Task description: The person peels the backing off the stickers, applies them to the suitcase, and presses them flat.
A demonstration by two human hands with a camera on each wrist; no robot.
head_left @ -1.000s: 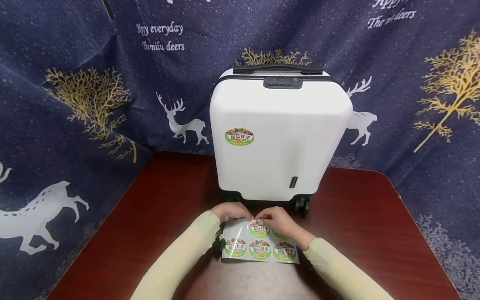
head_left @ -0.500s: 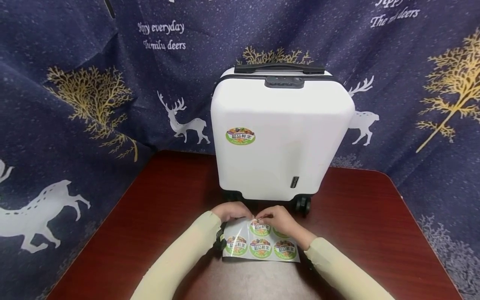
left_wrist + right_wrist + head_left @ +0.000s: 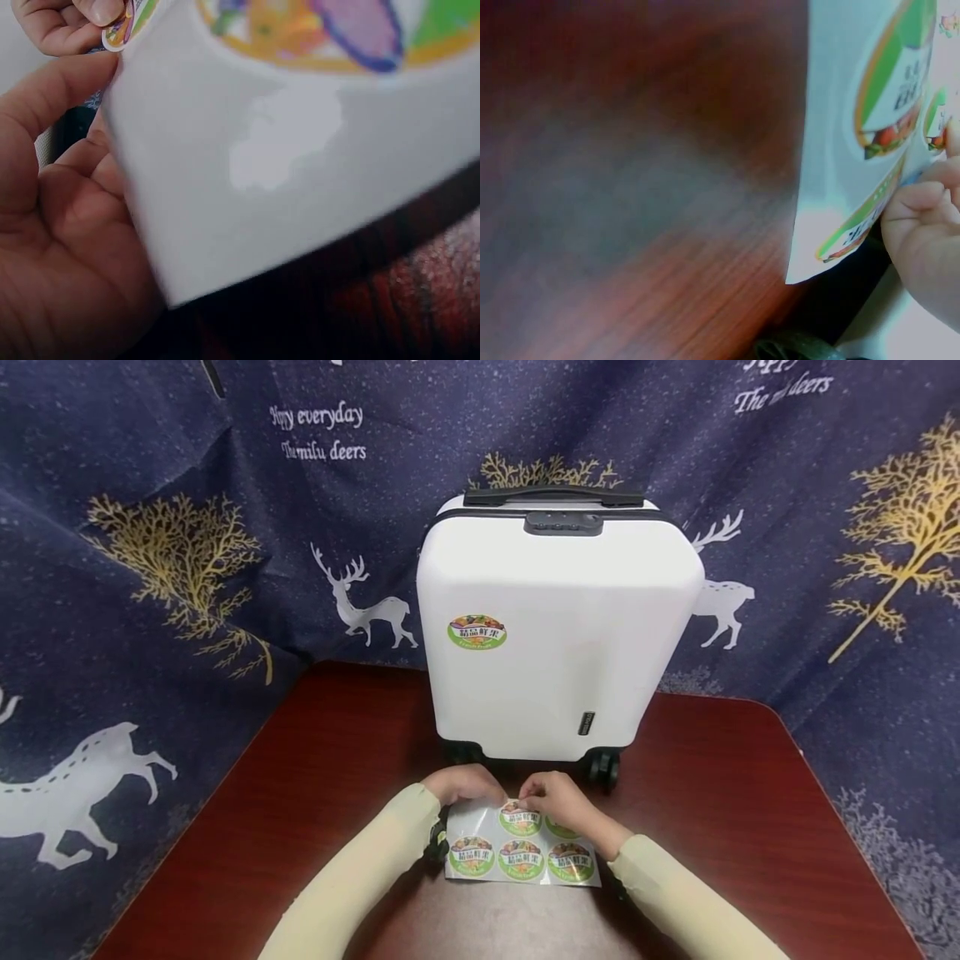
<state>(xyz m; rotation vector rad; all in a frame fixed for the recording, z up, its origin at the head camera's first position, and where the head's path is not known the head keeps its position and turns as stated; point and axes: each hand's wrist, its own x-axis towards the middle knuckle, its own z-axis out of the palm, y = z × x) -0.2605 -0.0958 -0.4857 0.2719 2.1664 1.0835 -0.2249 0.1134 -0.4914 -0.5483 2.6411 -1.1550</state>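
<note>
A glossy white sheet of oval fruit stickers (image 3: 471,820) is held up slightly from the table in front of the suitcase. My left hand (image 3: 467,783) grips its far edge, thumb on the face and other fingers behind, as the left wrist view shows. Beside it my right hand (image 3: 561,800) pinches the upper edge of the top middle sticker (image 3: 520,821). That sticker's edge stands just past the sheet's edge in the left wrist view, between right thumb and finger. The sheet's upper left spot is bare; several stickers fill the other places. My right fingers cover part of the top right one.
Behind the sheet a white suitcase (image 3: 525,610) stands upright on black wheels (image 3: 603,768). One oval fruit sticker (image 3: 477,632) is on its upper left front. The dark red table (image 3: 720,777) extends to both sides, and a blue deer-print cloth (image 3: 360,510) hangs behind.
My right fingertips have shifted slightly to the right, leaving a small gap from the left hand's fingertips. The left hand keeps its grip on the sheet.
</note>
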